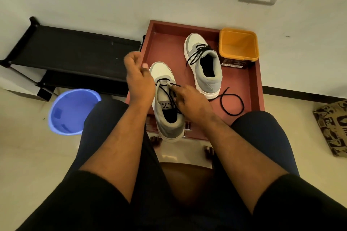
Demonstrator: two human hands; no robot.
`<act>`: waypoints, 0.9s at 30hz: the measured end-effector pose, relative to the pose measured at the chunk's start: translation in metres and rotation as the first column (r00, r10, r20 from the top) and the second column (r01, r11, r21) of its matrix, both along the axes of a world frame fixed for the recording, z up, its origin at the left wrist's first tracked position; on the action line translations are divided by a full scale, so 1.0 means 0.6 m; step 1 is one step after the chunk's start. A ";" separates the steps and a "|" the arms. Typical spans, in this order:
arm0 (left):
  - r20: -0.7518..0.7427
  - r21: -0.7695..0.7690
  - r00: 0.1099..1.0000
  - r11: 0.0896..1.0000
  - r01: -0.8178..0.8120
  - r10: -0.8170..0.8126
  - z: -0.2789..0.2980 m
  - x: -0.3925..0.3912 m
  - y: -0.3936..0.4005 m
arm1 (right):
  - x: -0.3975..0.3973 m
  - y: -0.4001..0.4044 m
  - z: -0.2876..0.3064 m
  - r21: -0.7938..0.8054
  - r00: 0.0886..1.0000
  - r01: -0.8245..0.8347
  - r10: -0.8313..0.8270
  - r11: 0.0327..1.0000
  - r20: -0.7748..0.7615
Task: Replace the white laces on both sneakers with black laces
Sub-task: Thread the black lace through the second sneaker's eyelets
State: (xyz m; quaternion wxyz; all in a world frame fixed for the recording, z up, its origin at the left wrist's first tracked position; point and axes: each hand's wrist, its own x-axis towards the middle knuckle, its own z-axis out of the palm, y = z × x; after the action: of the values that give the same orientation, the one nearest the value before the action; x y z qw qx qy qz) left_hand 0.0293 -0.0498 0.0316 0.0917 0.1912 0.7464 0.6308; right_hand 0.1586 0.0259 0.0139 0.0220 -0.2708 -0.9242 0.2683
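Observation:
A grey-and-white sneaker [167, 118] stands at the near edge of the red-brown tray [163, 43], with a black lace [170, 97] through its lowest eyelets. My right hand [189, 101] pinches this lace at the right eyelet row. My left hand [138, 77] is raised beside the toe with its fingers curled and thumb pressed in. The lace runs from the left eyelets toward it, but the grip is hidden. The second sneaker [206, 73] sits farther back with a black lace [197, 52] across its front eyelets and loose ends. A loose black lace loop [234, 105] lies on the tray.
An orange tub [238, 47] stands at the tray's back right corner. On the floor to the left are a blue bucket [73, 110] and a black rack [75, 52] against the wall. A patterned bag [332, 127] lies at the right. My knees flank the tray.

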 end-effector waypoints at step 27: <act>0.177 -0.624 0.865 0.626 0.468 -0.470 -0.049 0.035 0.004 | 0.096 0.041 0.033 -0.194 0.963 0.222 -0.184 0.955 0.196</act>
State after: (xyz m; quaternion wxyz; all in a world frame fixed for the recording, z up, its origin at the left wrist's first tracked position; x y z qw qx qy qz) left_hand 0.0503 -0.0471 0.0024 0.3118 0.3358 0.8413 0.2867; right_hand 0.2160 0.0505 0.0339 -0.0612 -0.3880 -0.8553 0.3379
